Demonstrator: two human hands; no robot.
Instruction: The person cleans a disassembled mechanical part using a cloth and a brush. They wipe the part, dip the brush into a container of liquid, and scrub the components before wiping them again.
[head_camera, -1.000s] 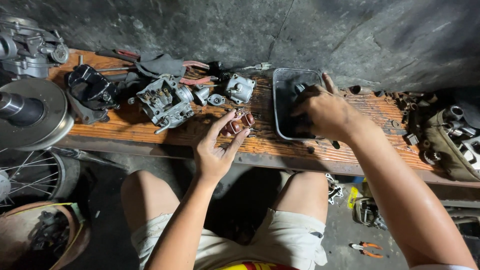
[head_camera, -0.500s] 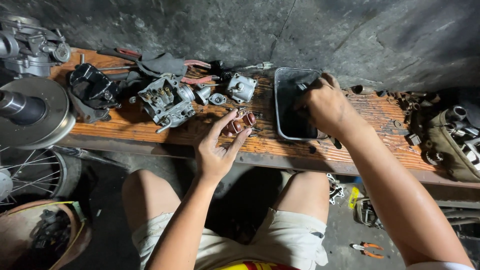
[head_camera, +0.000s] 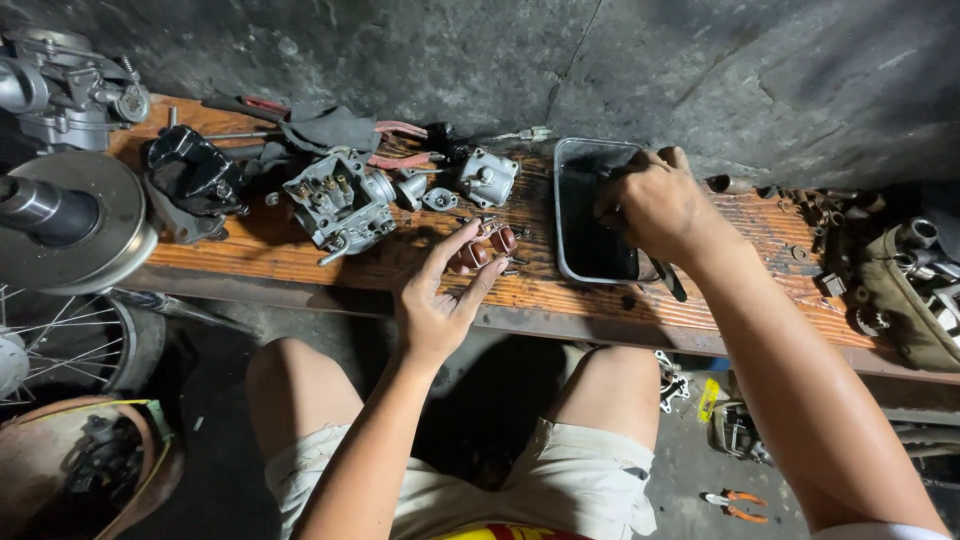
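Right hand (head_camera: 655, 205) curls into the metal tray (head_camera: 572, 215) — grip hidden. Left hand (head_camera: 437, 300), fingers apart, hovers by brown float (head_camera: 482, 250) near the desk (head_camera: 300, 255) edge — a nudge could drop it.

Orange-stained wooden plank (head_camera: 300, 255), grey metal tray (head_camera: 566, 230), reddish-brown floats (head_camera: 483, 247)

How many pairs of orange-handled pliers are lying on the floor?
1: orange-handled pliers on the floor, below the person's right arm. The legs or bench may hide others.

One metal tray (head_camera: 572, 215), one carburetor body (head_camera: 340, 203), two hands (head_camera: 430, 300).
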